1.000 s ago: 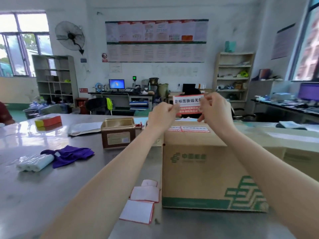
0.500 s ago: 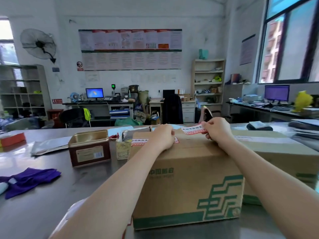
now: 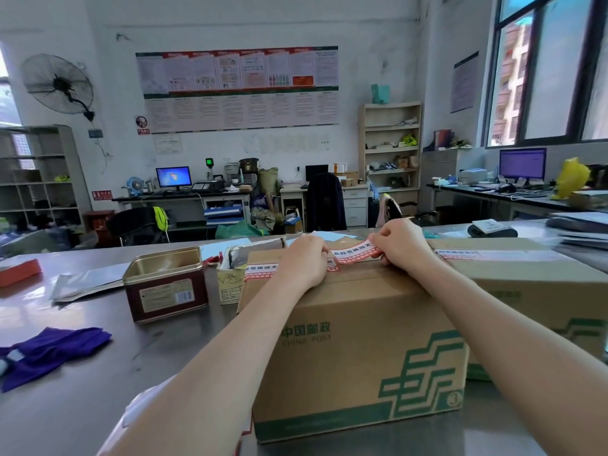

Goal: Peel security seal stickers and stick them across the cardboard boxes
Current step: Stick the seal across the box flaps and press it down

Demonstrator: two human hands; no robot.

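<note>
A brown cardboard box [image 3: 358,327] with green postal print stands on the metal table in front of me. A red-and-white security seal sticker [image 3: 355,253] stretches low over the far part of its top. My left hand [image 3: 307,263] pinches the sticker's left end and rests on the box top. My right hand [image 3: 399,243] pinches its right end, which curls up slightly. Another seal sticker [image 3: 261,271] is stuck on the box's far left top edge. A second cardboard box [image 3: 533,284] to the right carries a seal sticker [image 3: 464,255] on its top.
A gold-and-brown open tin [image 3: 166,283] and a small open carton [image 3: 230,278] stand left of the box. A purple cloth [image 3: 49,352] lies at the near left. White backing papers [image 3: 148,406] lie under my left forearm. Papers and a black device [image 3: 492,230] sit far right.
Both hands have brought the sticker down from in front of me to the far part of the box top. The view has swung right and lower.
</note>
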